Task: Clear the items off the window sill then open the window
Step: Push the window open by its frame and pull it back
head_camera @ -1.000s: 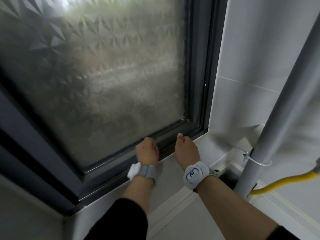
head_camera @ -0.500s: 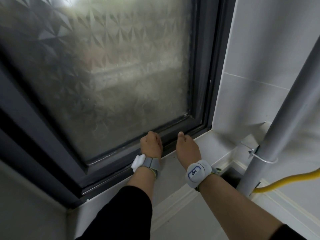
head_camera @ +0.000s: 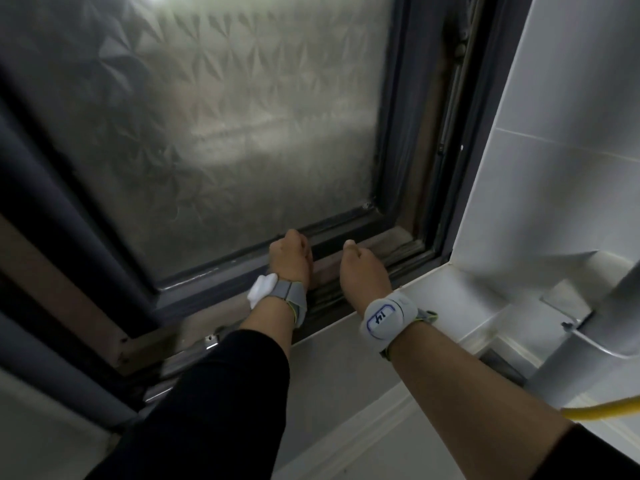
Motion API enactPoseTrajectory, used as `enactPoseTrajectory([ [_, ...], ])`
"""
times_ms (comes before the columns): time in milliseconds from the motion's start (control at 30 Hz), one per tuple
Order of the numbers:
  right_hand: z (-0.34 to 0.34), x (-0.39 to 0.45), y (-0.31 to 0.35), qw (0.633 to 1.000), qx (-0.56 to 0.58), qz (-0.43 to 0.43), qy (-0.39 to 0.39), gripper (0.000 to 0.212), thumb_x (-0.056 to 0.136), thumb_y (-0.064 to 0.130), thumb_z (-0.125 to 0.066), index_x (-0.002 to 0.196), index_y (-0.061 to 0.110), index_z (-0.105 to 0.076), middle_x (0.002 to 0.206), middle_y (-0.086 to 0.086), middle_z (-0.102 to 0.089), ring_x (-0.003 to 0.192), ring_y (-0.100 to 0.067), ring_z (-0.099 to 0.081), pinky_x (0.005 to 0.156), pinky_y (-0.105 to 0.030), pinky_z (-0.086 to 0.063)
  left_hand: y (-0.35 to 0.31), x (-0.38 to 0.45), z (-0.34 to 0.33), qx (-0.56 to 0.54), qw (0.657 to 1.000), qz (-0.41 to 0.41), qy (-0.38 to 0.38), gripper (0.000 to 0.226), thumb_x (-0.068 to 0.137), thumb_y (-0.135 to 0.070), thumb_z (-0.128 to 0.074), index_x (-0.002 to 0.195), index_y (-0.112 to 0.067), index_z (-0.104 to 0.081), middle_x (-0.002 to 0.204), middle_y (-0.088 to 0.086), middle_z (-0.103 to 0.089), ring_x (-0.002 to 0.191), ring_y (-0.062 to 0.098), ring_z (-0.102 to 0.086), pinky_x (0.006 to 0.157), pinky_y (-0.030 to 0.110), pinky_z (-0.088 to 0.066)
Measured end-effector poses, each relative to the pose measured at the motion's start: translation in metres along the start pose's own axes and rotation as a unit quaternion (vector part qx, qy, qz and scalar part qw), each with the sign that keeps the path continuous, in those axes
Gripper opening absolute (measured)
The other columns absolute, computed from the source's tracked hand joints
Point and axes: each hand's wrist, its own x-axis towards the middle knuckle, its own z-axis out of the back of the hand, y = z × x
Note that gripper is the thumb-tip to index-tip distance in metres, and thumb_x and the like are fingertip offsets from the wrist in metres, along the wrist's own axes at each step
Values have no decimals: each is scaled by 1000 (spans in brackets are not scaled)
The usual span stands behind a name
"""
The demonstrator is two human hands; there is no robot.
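The window sash [head_camera: 225,133] has patterned frosted glass in a dark grey frame. It stands pushed slightly outward, and a brownish gap shows between its bottom rail [head_camera: 332,230] and the outer frame [head_camera: 460,168], along the bottom and the right side. My left hand [head_camera: 291,261] is curled against the bottom rail, knuckles up. Just to its right, my right hand [head_camera: 363,271] is curled at the rail's lower edge, its fingers hidden in the gap. The white window sill [head_camera: 446,289] lies below my wrists, and I see no loose items on the part in view.
A white tiled wall [head_camera: 554,133] closes the right side. A thick grey pipe [head_camera: 623,306] runs up it, held by a metal clamp [head_camera: 588,341], with a yellow hose [head_camera: 602,410] below. A metal stay [head_camera: 211,341] shows in the frame's lower left.
The sash has swung outward from shut, opening a gap at the bottom and right of the frame. Both hands moved forward with the bottom rail.
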Motion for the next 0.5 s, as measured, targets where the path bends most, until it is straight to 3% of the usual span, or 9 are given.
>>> enactPoseTrajectory([
  [100,-11,14,-1,1000,-10,0,12,56,102,45,-25,128,6,-54,130,-19,-58,114,-35,-55,84,-34,-31,6,23,3,-3,1000,-11,-2,13,68,-30,-32,58,-22,-34,77,18,-46,71,35,-45,73,59,-47],
  [200,-17,23,3,999,-8,-7,36,56,102,46,-23,131,6,-50,128,-19,-58,98,-28,-52,84,-34,-35,7,43,7,-11,1000,-17,9,13,68,-30,-30,59,-20,-33,78,19,-45,74,39,-46,75,60,-46],
  [300,-26,31,10,999,14,-10,48,54,102,45,-25,134,8,-46,126,-18,-57,104,-29,-56,93,-39,-42,7,58,10,-26,999,-32,11,16,66,-36,-32,58,-22,-33,70,18,-42,70,37,-45,69,53,-42],
  [400,-37,36,14,997,38,-10,65,53,101,45,-25,133,7,-45,110,-18,-56,106,-35,-60,100,-49,-46,10,69,11,-34,999,-34,16,13,67,-32,-32,58,-22,-32,72,17,-41,68,32,-40,65,51,-40],
  [500,-45,41,14,996,37,-7,77,54,101,45,-25,133,6,-44,111,-16,-55,108,-38,-60,99,-53,-46,9,76,11,-96,995,3,33,18,74,-27,-32,59,-21,-27,56,7,-34,53,21,-32,59,35,-25],
])
